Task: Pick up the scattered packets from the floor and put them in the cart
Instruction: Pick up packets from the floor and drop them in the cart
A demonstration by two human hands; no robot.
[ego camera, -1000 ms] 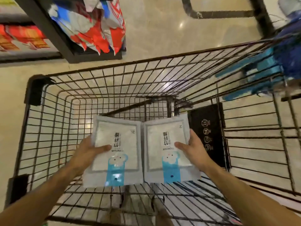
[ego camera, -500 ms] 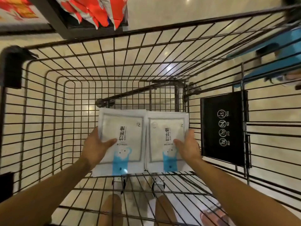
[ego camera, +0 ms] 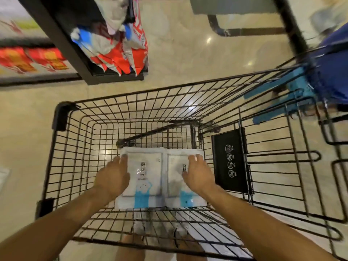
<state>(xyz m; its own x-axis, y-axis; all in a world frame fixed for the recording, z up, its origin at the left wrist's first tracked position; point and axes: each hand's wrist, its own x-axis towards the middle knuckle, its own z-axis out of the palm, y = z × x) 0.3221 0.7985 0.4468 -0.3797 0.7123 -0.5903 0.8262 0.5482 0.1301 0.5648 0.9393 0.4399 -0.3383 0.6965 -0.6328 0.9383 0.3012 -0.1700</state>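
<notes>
Two white packets with blue bottoms lie side by side on the floor of the black wire cart (ego camera: pixel 150 90), the left packet (ego camera: pixel 148 178) touching the right packet (ego camera: pixel 176 187). My left hand (ego camera: pixel 113 176) lies flat on the left packet's outer edge with fingers stretched forward. Over the right packet's outer edge my right hand (ego camera: pixel 198 173) rests the same way, fingers straight. Neither hand curls round a packet.
A black placard (ego camera: pixel 229 161) hangs on the cart's child-seat flap at the right. A dark shelf with red and white bags (ego camera: pixel 116 53) stands at the upper left. A white packet (ego camera: pixel 2 176) lies on the floor at the left edge. Blue objects (ego camera: pixel 329 78) sit at right.
Both hands went down into the cart with the packets. The grip with thumbs on top has given way to flat hands on packets lying on the cart floor.
</notes>
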